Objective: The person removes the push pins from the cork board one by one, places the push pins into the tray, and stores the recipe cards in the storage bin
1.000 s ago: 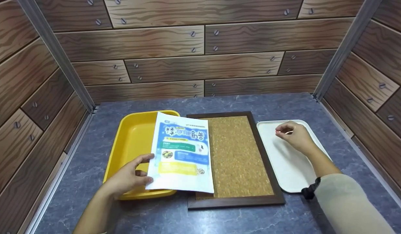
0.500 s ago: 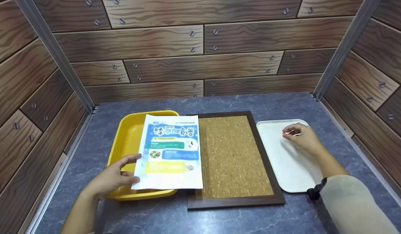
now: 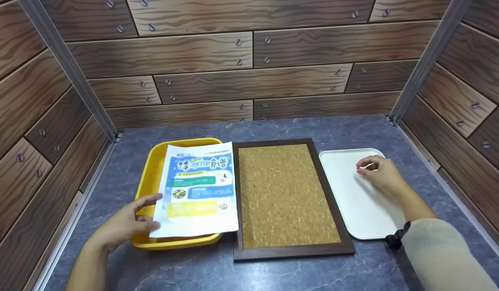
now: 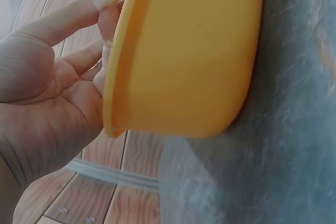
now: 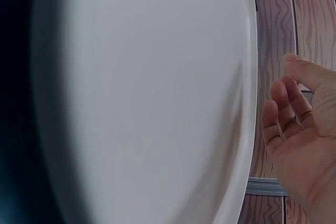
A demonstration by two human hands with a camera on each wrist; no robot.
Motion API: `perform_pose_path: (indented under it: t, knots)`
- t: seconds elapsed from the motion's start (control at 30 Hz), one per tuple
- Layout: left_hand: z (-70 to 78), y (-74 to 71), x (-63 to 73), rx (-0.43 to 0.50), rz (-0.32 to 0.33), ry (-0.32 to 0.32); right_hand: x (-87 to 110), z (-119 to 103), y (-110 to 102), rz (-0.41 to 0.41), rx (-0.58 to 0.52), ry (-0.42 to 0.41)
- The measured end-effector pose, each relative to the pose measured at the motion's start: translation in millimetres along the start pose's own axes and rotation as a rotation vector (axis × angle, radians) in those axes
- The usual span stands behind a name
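Observation:
My left hand [image 3: 119,226] pinches the left edge of a printed sheet of paper [image 3: 201,192], held over the yellow plastic tub [image 3: 146,178]. Blue, green and yellow blocks with Chinese lettering cover the sheet, whose right edge reaches the frame of the cork board [image 3: 289,194]. In the left wrist view the tub's wall [image 4: 184,56] partly hides the fingers. Above the white tray [image 3: 354,210], my right hand [image 3: 384,173] pinches a tiny red thing [image 3: 358,167] between thumb and forefinger; it is too small to name. The right wrist view shows this hand [image 5: 304,135] beyond the tray's rim.
The tub, the dark-framed board and the tray stand side by side on a grey-blue marbled table [image 3: 297,275]. Wood-patterned walls [image 3: 249,85] with metal corner strips enclose it at the back and both sides.
My left hand has carried the paper leftward, off the cork board and over the tub, uncovering the cork. The right hand has shifted slightly right over the white tray, still pinching the red thing.

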State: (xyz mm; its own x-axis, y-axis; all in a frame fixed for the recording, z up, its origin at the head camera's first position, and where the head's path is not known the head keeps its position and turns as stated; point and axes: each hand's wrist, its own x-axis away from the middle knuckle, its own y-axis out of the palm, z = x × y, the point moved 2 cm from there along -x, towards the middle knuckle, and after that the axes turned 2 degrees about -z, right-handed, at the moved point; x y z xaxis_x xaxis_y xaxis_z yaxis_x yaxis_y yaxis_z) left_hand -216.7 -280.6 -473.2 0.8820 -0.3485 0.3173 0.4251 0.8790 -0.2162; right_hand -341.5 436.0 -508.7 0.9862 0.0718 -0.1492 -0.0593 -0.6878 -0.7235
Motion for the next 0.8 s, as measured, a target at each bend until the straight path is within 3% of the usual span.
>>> perform_pose_path:
  t: [0.2,0.47,0.8]
  knots:
    - [-1.9,-9.1,6.3,0.002,0.000,0.032,1.3,5,1,-0.015,-0.010,0.025]
    - [-10.2,-20.2,9.6,0.034,-0.009,0.007,2.3,13,0,-0.031,-0.010,0.039]
    - [-9.0,-27.3,9.6,0.013,-0.002,0.022,0.8,24,4,-0.084,0.013,0.103]
